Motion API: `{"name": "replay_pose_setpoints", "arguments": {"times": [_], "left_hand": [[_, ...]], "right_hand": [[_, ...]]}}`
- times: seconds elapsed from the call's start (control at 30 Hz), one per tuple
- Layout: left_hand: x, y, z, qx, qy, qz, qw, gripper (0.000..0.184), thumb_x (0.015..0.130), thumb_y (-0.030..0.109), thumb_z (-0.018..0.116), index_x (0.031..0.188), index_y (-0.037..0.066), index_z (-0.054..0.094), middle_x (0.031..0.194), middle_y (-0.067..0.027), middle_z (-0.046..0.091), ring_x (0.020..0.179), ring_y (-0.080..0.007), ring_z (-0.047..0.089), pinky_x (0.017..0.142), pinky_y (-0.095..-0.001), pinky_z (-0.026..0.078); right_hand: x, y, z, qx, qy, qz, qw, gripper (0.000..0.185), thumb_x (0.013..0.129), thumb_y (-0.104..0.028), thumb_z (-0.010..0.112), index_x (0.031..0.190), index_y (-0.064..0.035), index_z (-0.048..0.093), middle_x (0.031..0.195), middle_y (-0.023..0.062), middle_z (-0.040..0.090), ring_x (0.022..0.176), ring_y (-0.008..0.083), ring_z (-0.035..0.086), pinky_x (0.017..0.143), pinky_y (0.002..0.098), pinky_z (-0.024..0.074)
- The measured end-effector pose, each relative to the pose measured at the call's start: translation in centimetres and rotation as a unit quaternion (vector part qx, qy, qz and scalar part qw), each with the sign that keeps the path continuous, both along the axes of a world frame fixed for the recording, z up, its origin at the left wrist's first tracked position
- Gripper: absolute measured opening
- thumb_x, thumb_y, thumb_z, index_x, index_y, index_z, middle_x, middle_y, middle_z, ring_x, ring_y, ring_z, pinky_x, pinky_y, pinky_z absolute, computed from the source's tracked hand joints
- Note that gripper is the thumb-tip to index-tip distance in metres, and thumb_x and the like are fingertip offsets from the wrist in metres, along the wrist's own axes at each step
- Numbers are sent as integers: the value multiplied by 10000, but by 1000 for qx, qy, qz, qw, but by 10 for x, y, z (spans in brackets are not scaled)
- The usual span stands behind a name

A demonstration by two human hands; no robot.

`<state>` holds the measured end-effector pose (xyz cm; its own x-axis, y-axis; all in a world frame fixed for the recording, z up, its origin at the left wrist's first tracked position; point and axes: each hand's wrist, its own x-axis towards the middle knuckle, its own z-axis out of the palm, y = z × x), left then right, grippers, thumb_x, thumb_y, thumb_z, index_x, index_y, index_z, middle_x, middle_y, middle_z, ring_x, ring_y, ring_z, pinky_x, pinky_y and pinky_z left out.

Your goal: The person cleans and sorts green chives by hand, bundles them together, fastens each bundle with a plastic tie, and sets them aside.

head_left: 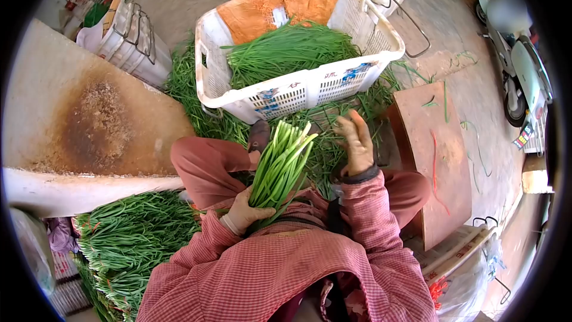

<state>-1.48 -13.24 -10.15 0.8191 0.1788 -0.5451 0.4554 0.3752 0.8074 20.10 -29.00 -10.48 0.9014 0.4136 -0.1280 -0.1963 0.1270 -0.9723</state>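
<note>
My left hand [243,212], in a pale glove, is wrapped round the lower part of a bunch of garlic chives [279,172] in front of my lap. The pale stem ends of the bunch point up and away from me. To the right of the bunch my right hand [356,144], also gloved, is raised with fingers apart and nothing visible in it. Beyond both hands stands a white plastic crate [221,96], lined partly with orange cloth [310,1], with loose long chives [292,53] lying in it.
Stacked chive bunches [134,244] lie at my left, beside a stained slab [36,101]. A brown board [456,197] with a red strip [434,167] stands at my right. Chive scraps [185,77] litter the floor round the crate. A scooter [518,65] is parked far right.
</note>
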Motion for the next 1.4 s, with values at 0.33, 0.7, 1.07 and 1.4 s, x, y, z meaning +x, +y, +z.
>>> {"name": "replay_pose_setpoints", "arguments": {"times": [0.33, 0.7, 1.07, 1.4], "left_hand": [[15, 7, 49, 394, -96, -246, 881, 1022, 573, 171, 725, 1319, -16, 52, 1291, -182, 295, 1185, -251, 327, 961, -316, 277], [31, 15, -5, -237, -43, -214, 947, 694, 621, 90, 699, 1229, 39, 370, 1139, -60, 485, 1060, -188, 444, 910, -313, 339], [19, 14, -7, -146, -60, -103, 982, 574, 650, 92, 663, 1168, 20, 427, 1085, -66, 519, 980, -176, 496, 848, -302, 392], [24, 6, 5, -51, -23, -56, 997, 561, 637, 80, 693, 1139, 2, 455, 1043, -65, 541, 921, -154, 515, 822, -282, 400]], "right_hand": [[-38, 36, -55, 444, 498, 292, 685, 895, 670, -718, 341, 1304, -94, 245, 1304, 207, 279, 1175, 372, 307, 907, 558, 299], [17, 7, -4, 151, 185, 169, 956, 549, 793, -497, 467, 1042, -11, 532, 1054, 146, 550, 1017, 224, 495, 883, 368, 396], [11, -5, 16, -51, -396, 169, 901, 163, 654, -18, 664, 807, -47, 617, 905, 104, 577, 891, 229, 522, 759, 315, 449], [-25, -30, -39, 250, 208, 259, 909, 792, 744, -216, 648, 1342, -139, 134, 1267, 149, 361, 1140, 235, 387, 930, 369, 335]]}}
